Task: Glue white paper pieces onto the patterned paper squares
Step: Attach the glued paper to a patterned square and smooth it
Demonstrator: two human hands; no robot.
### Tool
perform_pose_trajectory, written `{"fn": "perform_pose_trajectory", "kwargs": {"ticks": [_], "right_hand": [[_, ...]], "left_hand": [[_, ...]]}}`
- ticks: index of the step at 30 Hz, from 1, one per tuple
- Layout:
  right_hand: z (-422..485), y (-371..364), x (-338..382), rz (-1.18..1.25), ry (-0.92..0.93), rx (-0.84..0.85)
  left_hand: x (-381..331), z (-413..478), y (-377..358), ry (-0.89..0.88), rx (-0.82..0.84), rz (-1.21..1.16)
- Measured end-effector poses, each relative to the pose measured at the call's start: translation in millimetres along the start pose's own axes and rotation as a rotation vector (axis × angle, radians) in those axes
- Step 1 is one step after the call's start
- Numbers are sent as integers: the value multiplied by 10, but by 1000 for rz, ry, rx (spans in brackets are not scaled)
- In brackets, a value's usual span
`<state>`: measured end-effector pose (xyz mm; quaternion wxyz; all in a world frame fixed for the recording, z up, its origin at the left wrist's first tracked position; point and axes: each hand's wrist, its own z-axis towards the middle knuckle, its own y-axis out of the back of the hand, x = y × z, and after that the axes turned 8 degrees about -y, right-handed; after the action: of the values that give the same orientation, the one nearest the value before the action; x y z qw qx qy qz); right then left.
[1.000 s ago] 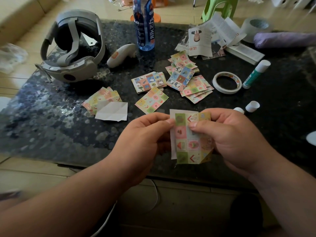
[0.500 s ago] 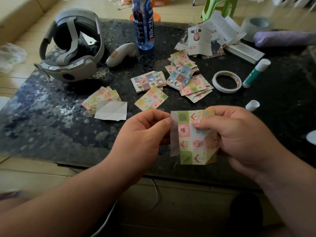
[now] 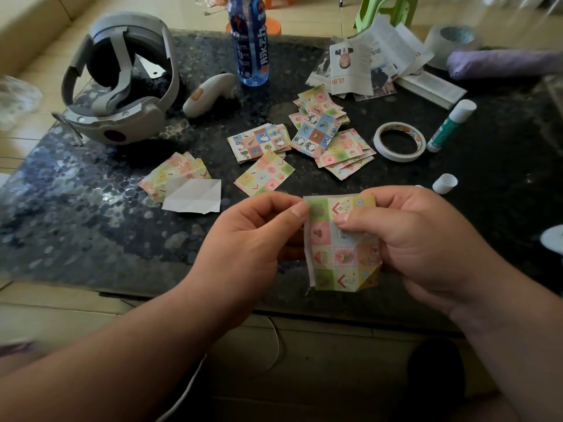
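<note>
- Dark speckled table [image 3: 91, 223], pale tiled floor beyond; headset [image 3: 122, 86] at far left.
- Left hand [image 3: 253, 239]: thumb and forefinger pinch the upper left edge of the patterned square [image 3: 338, 248], which is held up over the table's near edge.
- White paper piece [image 3: 308, 254] shows only as a strip along the square's left side; the rest is hidden behind it.
- Right hand [image 3: 426, 239]: thumb pressed on the printed face, fingers curled round the right edge.
- Step, as judged: seating the white piece on the square's back.
- Next move calls for even pressure across the face without sliding the sheets.
- Count, left to right: one left pile [image 3: 176, 167] under one loose white sheet [image 3: 193, 196]; one single square [image 3: 265, 173]; two further piles [image 3: 259, 141], sheets per pile not countable; one tape roll [image 3: 399, 141]; one glue stick [image 3: 451, 126]; one loose cap [image 3: 444, 183].
</note>
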<state>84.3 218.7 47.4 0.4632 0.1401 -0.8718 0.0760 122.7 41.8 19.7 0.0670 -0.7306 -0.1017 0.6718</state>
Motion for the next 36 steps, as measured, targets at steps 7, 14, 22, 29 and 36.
{"fn": "perform_pose_trajectory", "kwargs": {"ticks": [7, 14, 22, 29, 36], "right_hand": [[17, -8, -12, -10, 8, -11], [23, -11, -27, -25, 35, -32], [23, -2, -28, -10, 41, -10], [18, -3, -35, -16, 55, -8], [21, -6, -44, -29, 51, -15]], "left_hand": [[0, 0, 9, -2, 6, 6], [8, -1, 5, -3, -5, 2], [-5, 5, 7, 6, 0, 5], [5, 7, 4, 2, -1, -2], [-5, -5, 10, -8, 7, 21]]}}
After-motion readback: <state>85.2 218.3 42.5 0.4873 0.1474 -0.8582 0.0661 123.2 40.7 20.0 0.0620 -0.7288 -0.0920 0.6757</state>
